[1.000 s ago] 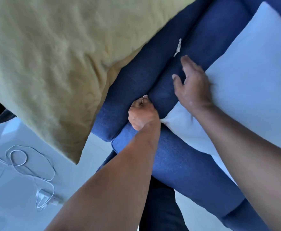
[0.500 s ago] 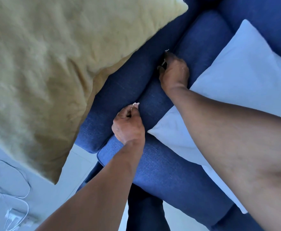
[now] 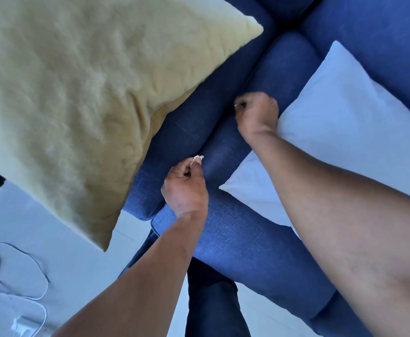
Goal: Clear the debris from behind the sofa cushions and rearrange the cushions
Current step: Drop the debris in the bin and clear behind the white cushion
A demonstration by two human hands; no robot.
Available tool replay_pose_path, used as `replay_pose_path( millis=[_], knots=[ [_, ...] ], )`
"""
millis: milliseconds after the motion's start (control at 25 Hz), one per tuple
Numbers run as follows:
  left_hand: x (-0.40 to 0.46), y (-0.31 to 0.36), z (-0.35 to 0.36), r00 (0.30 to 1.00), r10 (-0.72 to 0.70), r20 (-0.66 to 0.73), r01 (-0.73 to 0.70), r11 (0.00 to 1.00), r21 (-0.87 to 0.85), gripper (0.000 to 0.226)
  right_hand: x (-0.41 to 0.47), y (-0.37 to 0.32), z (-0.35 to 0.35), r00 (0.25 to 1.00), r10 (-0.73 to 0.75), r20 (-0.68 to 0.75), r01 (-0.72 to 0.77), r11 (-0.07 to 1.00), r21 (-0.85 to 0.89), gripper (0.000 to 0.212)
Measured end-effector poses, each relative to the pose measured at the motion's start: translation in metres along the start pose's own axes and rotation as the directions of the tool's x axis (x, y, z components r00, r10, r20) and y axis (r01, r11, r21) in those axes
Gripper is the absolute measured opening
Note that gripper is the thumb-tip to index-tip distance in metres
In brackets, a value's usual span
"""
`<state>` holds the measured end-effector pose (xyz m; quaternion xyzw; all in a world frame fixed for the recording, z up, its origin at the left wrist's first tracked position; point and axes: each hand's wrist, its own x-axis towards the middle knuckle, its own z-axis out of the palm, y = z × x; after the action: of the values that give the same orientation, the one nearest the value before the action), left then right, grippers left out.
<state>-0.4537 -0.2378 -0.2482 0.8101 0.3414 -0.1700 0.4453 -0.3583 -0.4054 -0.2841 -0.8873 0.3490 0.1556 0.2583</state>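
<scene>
My left hand (image 3: 185,186) pinches a small pale scrap of debris (image 3: 198,158) over the gap between the blue sofa's armrest (image 3: 194,122) and its seat cushion (image 3: 235,229). Farther along the same gap my right hand (image 3: 256,115) is curled with its fingertips closed; the scrap it picked is hidden inside the fingers. A white cushion (image 3: 340,122) lies on the seat, just right of my right hand. A large yellow cushion (image 3: 77,93) rests on the armrest and fills the upper left.
A white cable and charger (image 3: 24,302) lie on the pale floor at lower left. My dark trouser leg (image 3: 213,302) stands against the sofa's front edge. The sofa's blue back cushion (image 3: 369,32) rises at upper right.
My right hand reached to the white scrap in the gap, closed on it and drew back toward me. My left hand kept its scrap. The view shifted.
</scene>
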Motion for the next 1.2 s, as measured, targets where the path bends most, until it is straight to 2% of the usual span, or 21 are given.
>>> replay_pose_path(
  millis=[160,440,600,720,920,1040,1200],
  knots=[
    [-0.018,0.024,-0.030,0.998,0.019,0.061,-0.017,0.999,-0.036,0.014,-0.062,0.003,-0.039,0.992,-0.047,-0.118,0.067,0.982,0.177,0.016],
    [-0.057,0.080,-0.097,0.974,0.211,0.080,-0.209,0.977,-0.034,0.012,-0.164,-0.028,-0.118,0.982,-0.070,-0.176,0.130,0.925,0.358,0.037],
    [-0.077,0.099,-0.142,0.955,0.297,0.003,-0.296,0.954,-0.034,0.013,-0.211,-0.049,-0.149,0.977,-0.152,-0.151,0.204,0.877,0.435,0.030],
    [-0.091,0.101,-0.190,0.950,0.295,-0.107,-0.302,0.952,-0.055,0.015,-0.250,-0.070,-0.167,0.963,-0.235,-0.129,0.268,0.829,0.491,0.030],
    [-0.109,0.078,-0.267,0.921,0.262,-0.287,-0.286,0.957,-0.046,0.016,-0.297,-0.107,-0.170,0.923,-0.373,-0.098,0.377,0.820,0.430,0.014],
    [-0.110,0.050,-0.316,0.901,0.198,-0.386,-0.250,0.964,-0.090,0.013,-0.330,-0.147,-0.152,0.849,-0.524,-0.075,0.509,0.770,0.384,0.010],
    [-0.099,0.016,-0.374,0.871,0.136,-0.472,-0.206,0.974,-0.098,0.009,-0.365,-0.200,-0.112,0.759,-0.651,-0.026,0.623,0.714,0.320,0.011]
  ],
)
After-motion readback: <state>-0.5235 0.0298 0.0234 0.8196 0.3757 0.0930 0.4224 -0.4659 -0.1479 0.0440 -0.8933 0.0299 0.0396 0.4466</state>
